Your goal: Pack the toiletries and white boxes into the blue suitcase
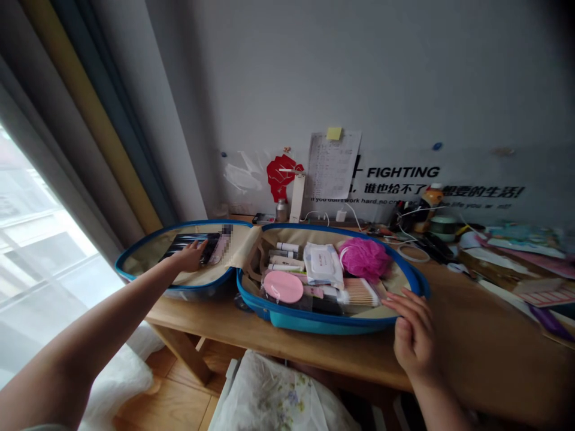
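Observation:
A blue suitcase [314,319] lies spread open on the wooden desk, its two halves side by side. In the left half, my left hand [187,257] rests with fingers outstretched on a shiny black packet [173,244]. My right hand [417,335] is at the front right rim of the other half, fingers extended just beside a pack of cotton swabs [359,293]. That half also holds a pink oval pad [284,287], a packet of wipes [323,263], a magenta bath puff [366,258] and several small tubes [287,254].
The desk [476,335] carries a green-lidded jar [442,228], an orange-topped bottle [432,197], cables and a clutter of papers [516,269] at right. A chair with a flowered cover [287,395] stands in front. White curtains [36,263] hang at left.

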Demonstrator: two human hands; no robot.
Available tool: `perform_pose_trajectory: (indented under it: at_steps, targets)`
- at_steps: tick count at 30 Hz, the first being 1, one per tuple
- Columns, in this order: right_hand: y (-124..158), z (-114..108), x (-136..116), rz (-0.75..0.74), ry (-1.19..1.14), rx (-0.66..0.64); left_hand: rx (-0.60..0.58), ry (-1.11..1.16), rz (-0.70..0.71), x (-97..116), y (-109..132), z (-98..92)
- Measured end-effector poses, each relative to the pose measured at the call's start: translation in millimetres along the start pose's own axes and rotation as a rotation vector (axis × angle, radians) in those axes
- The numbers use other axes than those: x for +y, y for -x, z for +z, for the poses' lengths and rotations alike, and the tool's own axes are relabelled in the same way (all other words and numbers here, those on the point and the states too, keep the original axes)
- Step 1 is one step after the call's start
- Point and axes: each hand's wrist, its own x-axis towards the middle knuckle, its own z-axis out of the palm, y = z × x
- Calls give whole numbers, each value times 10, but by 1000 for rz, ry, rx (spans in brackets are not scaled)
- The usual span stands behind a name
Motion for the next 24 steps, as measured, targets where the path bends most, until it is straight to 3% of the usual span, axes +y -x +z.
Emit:
perform_pose_trajectory:
  at_steps: [6,10,15,19,24]
  targets:
    - [12,1,-4,27,4,4,-58,-123,-132,73,60,-228]
    - [24,1,-6,27,8,3,12,-131,-211,85,196,-538]
    - [37,-3,2,41,19,-10,163,-163,-195,246,507,-966]
    - [37,-10,9,28,26,-13,297,-135,54,511,636,-1118]
    - [24,-9,2,19,36,-16,285,-66,583,1003,457,-955]
